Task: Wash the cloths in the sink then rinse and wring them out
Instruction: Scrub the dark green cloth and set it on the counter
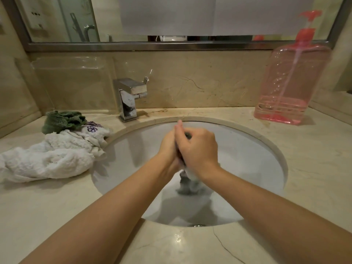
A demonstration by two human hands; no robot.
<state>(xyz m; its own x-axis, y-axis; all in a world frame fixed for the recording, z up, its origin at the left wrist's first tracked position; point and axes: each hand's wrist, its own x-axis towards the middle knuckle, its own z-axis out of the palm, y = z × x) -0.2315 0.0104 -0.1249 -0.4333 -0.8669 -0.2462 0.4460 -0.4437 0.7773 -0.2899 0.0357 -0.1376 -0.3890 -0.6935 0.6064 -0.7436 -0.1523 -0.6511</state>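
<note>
Over the middle of the white oval sink, my left hand and my right hand are pressed together around a grey cloth. Most of the cloth is hidden between my palms; its loose blurred tail hangs below my wrists above the basin. On the counter left of the sink lies a heap of cloths: a white towel, a white cloth with a purple flower and a green cloth behind them.
A chrome faucet stands at the back left of the sink, with no water seen running. A pink pump bottle stands at the back right on the beige marble counter. A mirror runs along the wall above.
</note>
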